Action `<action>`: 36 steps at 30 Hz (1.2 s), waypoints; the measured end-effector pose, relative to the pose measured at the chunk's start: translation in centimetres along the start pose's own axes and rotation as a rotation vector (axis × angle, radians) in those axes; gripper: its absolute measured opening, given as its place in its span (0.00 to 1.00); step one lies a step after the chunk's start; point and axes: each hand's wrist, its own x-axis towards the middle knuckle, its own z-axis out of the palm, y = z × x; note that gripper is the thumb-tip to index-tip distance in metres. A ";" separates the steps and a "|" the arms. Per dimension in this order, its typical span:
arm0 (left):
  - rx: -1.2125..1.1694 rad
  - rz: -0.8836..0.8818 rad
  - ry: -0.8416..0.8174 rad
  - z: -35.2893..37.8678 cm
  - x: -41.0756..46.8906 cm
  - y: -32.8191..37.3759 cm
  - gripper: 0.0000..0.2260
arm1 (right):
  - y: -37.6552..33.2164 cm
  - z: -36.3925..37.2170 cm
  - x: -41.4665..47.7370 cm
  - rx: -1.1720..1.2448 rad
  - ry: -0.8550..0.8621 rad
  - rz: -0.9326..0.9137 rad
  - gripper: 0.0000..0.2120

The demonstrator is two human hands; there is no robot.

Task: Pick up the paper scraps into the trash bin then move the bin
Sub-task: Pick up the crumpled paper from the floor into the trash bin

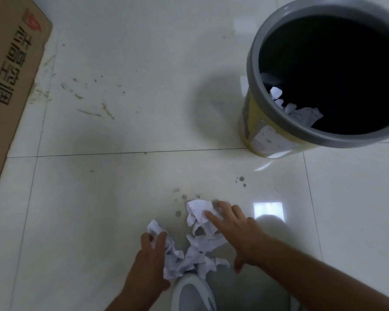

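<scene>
i've got both hands down on the paper scraps (195, 250), a loose crumpled white heap on the glossy floor tiles (121, 198) just ahead of my grey shoe (192, 292). the left hand (148, 263) curls around the near-left side of the heap, fingers pressed into the paper, while the right hand (236, 230) lies spread flat across the top with nothing pinched yet. the trash bin (279, 135) stands well apart, up and to the right, grey rim, yellow labelled wall, dark inside with a few white scraps already lying in it.

my worry is the heap itself: it's thin, springy, torn paper in separate pieces, so a scoop with the right fingers this wide could let strips slide out on that slick tile or drop on the way over. the stray lump by my right fingertips (208, 214) may get left behind. the bin looks light and could tip if my forearm knocks the rim. a flat cardboard box (11, 81) lies far left, out of the way
</scene>
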 end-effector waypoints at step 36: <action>-0.105 0.578 0.893 -31.7 1.1 22.4 0.15 | -2.6 -33.6 -2.7 0.346 1.075 0.048 0.17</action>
